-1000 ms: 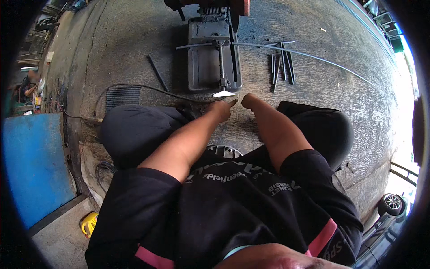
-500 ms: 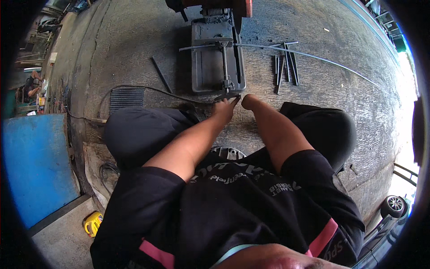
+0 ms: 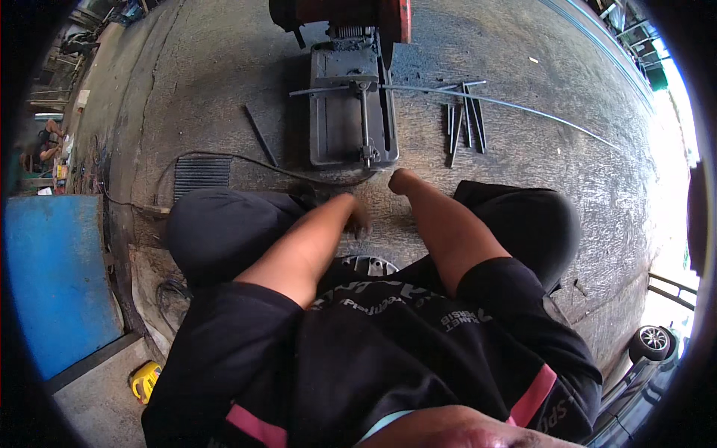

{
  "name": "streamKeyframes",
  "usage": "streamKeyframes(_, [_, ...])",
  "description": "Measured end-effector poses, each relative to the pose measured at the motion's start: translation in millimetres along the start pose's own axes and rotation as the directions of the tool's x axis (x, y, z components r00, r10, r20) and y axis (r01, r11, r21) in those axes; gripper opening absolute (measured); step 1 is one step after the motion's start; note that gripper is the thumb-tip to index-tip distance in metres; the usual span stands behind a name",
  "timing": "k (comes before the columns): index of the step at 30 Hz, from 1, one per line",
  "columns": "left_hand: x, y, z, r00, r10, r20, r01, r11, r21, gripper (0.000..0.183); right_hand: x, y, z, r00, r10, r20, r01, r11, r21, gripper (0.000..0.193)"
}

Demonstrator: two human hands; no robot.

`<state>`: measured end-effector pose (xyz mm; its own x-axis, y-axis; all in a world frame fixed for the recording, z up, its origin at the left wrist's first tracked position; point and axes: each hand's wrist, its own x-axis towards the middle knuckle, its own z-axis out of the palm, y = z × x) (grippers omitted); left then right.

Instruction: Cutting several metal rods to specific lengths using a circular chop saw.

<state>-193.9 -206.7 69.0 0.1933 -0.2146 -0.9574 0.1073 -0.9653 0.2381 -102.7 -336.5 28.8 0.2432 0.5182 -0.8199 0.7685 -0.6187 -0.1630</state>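
A cut-off saw stands on the floor before me, its red-and-dark head at the top of the view. In the saw's vise a long thin metal rod lies across the grey base. My right hand is closed like a fist just off the base's near right corner; what it may hold is hidden. Nearer to me, my left hand hangs bent at the wrist between my knees, fingers pointing down and apart from the vise, with nothing visible in it.
Several short cut metal pieces lie right of the saw, and a single bar left. A row of dark rods lies by my left knee, beside a cable. A yellow tape measure rests at lower left.
My left hand has come away from the vise's near end and drawn back toward me. My right hand stays close to the base. The whole view has shifted slightly.
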Motion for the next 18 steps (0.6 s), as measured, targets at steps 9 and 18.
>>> streamKeyframes(9, [9.7, 22.1, 13.5, 0.784, 0.208, -0.585, -0.167, 0.978, 0.125, 0.052, 10.9, 22.0, 20.4, 0.998, 0.008, -0.066, -0.011, 0.999, -0.039, 0.027])
streamKeyframes(18, [-26.8, 33.8, 7.4, 0.746, -0.057, -0.663, 0.137, 0.988, 0.069, 0.076, 17.1, 20.5, 16.2, 0.995, 0.087, -0.056, -0.082, 0.993, 0.087, 0.03])
